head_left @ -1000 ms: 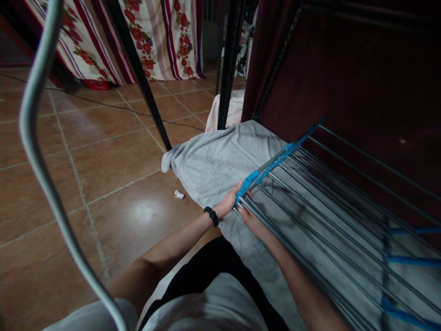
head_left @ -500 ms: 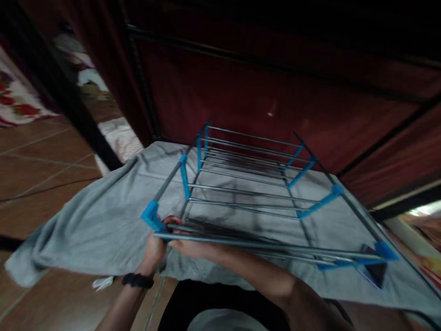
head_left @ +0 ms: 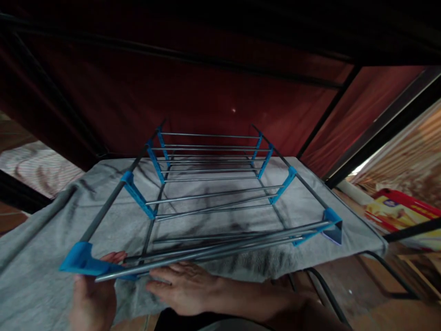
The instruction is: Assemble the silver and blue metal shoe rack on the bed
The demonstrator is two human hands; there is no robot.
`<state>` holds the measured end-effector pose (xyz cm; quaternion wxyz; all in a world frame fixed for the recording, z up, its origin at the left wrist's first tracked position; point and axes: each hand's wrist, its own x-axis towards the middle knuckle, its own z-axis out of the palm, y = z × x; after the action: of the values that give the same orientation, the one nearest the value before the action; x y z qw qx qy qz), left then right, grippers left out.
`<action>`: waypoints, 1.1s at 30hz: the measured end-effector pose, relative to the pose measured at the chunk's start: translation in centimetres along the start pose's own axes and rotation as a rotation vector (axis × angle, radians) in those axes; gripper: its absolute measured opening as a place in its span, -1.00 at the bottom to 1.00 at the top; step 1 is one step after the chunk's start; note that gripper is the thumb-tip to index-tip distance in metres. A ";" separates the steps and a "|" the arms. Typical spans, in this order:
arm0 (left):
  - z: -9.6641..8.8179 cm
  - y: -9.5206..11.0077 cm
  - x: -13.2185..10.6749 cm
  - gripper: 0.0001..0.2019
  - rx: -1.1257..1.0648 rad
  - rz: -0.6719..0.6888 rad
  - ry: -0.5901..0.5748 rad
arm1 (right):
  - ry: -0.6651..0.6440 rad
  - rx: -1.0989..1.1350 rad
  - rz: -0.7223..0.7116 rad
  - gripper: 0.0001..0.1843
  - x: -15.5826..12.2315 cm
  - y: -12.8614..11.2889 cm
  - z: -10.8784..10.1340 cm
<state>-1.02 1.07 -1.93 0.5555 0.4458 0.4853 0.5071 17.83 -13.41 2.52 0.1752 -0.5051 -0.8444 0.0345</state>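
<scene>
Drying rack (head_left: 210,195), metal rods with blue plastic brackets: laid across the centre of the frame on a grey blanket (head_left: 37,257), before a dark red panel (head_left: 206,110). Left hand (head_left: 93,296), lower left: cupped about the blue corner bracket (head_left: 81,259), with the thumb on the near side and fingertips shown beyond it; whether the bracket is firmly pinched cannot be told. Right hand (head_left: 188,285), lower centre: fingers loosely spread along the underside of the front bar (head_left: 220,249), some partly hidden by it; no closed grip is shown. Small dark flat object (head_left: 333,234): placed beside the right front bracket. Red-and-yellow package (head_left: 403,211): seen at the right edge. Hazards, as judged: the bar's left end is seen jutting past the bracket, its seating unclear; if it is pushed askew, it could be slipped out or the plastic cracked. Fingers could be nipped between bar and bracket if the corner is folded suddenly. On the soft blanket, the frame could be skewed by one-sided pressure, and the slanting rod behind could be worked loose.
</scene>
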 end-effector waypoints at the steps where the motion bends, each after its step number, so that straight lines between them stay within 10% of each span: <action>1: -0.2 0.0 -0.1 -0.50 -0.082 -0.003 0.006 | -0.003 0.015 -0.008 -0.74 -0.6 -0.2 -0.4; 16: -1.9 -3.2 1.3 -0.78 -0.149 -0.168 0.288 | 0.109 0.584 0.393 -0.66 -12.2 1.7 2.6; 25: -0.8 -4.7 0.6 -0.75 0.024 -0.181 0.170 | -0.037 1.124 0.361 -0.67 -14.6 0.8 -8.3; 33: -1.0 -3.3 1.6 -0.74 -0.008 -0.155 0.149 | 0.160 0.594 0.732 -0.68 -18.6 3.3 -21.1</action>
<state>-1.51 2.33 -5.47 0.5573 0.3657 0.5563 0.4962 35.56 -30.39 16.64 0.3529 -0.6985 -0.5483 0.2949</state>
